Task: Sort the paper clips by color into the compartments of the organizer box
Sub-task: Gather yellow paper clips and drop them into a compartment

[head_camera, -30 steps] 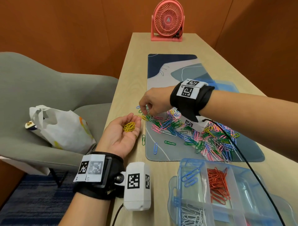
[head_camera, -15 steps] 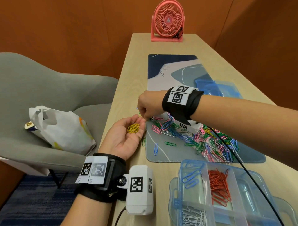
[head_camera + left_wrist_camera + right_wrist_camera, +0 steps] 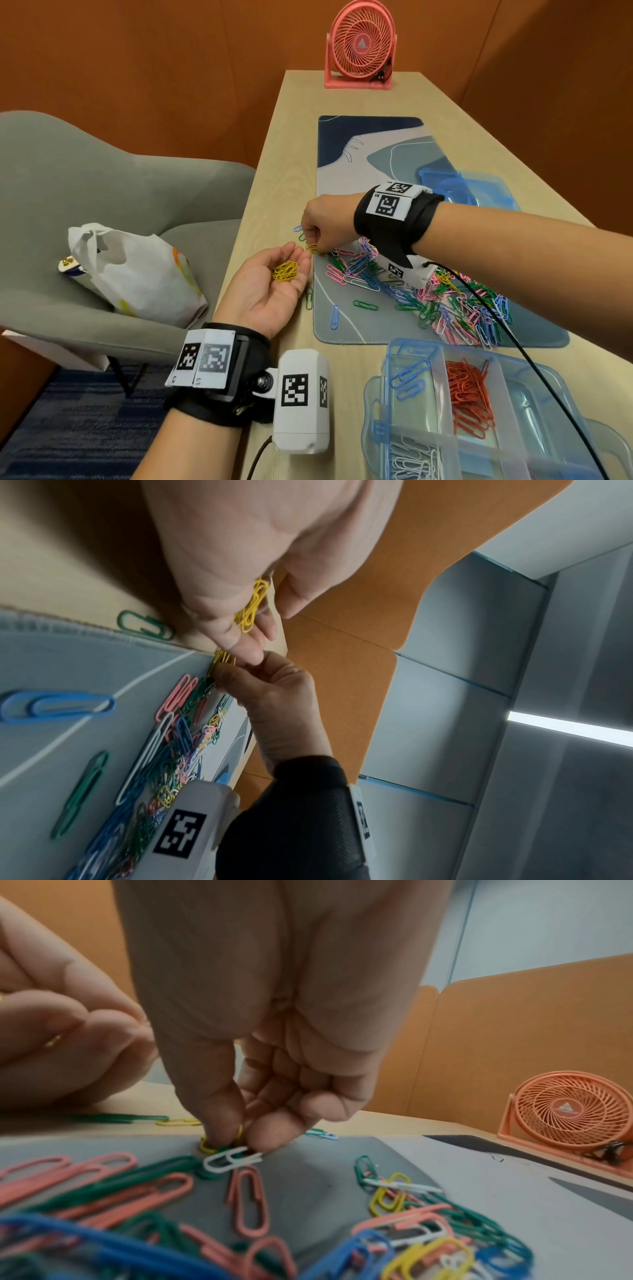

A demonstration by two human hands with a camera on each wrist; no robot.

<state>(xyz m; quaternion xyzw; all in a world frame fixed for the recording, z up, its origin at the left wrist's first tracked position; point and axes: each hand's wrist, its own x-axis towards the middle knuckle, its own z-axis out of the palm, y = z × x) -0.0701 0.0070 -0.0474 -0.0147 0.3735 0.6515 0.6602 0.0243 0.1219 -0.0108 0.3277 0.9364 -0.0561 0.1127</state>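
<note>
My left hand (image 3: 274,287) lies palm up at the table's left edge and cradles a small heap of yellow clips (image 3: 285,271) on relaxed fingers; the wrist view shows the same yellow clips (image 3: 255,601). My right hand (image 3: 317,240) reaches down just beyond those fingers and pinches a yellow clip (image 3: 315,249) at the mat's left border, between thumb and forefinger (image 3: 222,1123). The pinched yellow clip (image 3: 207,1146) touches the mat. A mixed-colour pile (image 3: 445,301) covers the mat's near right. The clear blue organizer box (image 3: 548,387) holds red clips (image 3: 471,394), blue clips (image 3: 409,377) and white clips (image 3: 414,459).
The grey-blue mat (image 3: 359,154) runs down the table. A pink fan (image 3: 359,44) stands at the far end and a blue lid (image 3: 472,188) lies right of the mat. A grey chair with a plastic bag (image 3: 137,274) is on the left. A black cable (image 3: 513,342) trails from my right wrist.
My right hand has come left and down from the pile to the mat's left border by my left fingertips. The left hand with its yellow clips has edged toward the mat.
</note>
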